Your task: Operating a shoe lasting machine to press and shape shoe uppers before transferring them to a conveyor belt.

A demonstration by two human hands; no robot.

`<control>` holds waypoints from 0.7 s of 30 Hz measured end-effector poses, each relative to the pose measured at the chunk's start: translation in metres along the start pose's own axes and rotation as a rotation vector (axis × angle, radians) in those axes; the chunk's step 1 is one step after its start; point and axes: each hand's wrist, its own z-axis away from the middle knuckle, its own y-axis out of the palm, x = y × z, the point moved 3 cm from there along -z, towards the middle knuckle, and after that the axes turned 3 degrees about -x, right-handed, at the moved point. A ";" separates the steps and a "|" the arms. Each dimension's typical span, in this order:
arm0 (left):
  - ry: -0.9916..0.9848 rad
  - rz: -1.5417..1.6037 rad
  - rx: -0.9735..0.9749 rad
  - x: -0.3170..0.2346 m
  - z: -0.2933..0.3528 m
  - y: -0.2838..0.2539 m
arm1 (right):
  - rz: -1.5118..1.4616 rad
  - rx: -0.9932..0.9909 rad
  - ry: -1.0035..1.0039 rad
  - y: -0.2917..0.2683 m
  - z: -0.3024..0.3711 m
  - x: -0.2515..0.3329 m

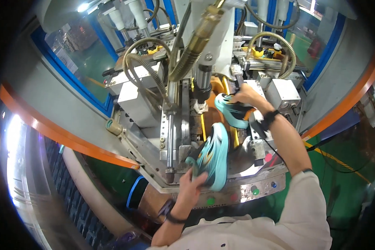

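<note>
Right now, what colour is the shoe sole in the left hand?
Turquoise, with dark and yellowish markings on the sole held by the left hand; the head view shows it.

teal shoe sole [216,156] with yellow-black swirl, held on edge at machine front, second teal sole [231,112] further up, tilted, gripped near the press head

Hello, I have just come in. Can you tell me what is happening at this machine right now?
A person stands at a grey metal machine with hoses, and has a turquoise shoe in each hand. The left hand grips the nearer shoe at its lower end, in front of the control panel with green buttons. The right hand reaches deeper into the machine and holds the second shoe beside an orange part. Whether either shoe rests on a fixture cannot be told.
</note>
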 end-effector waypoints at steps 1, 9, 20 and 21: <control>0.043 0.002 -0.027 -0.001 0.029 -0.020 | -0.047 0.020 0.012 0.024 -0.010 0.019; 0.355 -0.114 -0.708 0.030 0.224 -0.137 | 0.194 -0.486 -0.136 0.184 -0.040 0.055; 0.312 0.568 -0.879 0.154 0.276 -0.102 | -0.396 0.061 -1.049 0.253 0.305 0.021; 0.295 0.561 -0.871 0.160 0.284 -0.103 | -0.305 0.123 -1.032 0.285 0.315 0.014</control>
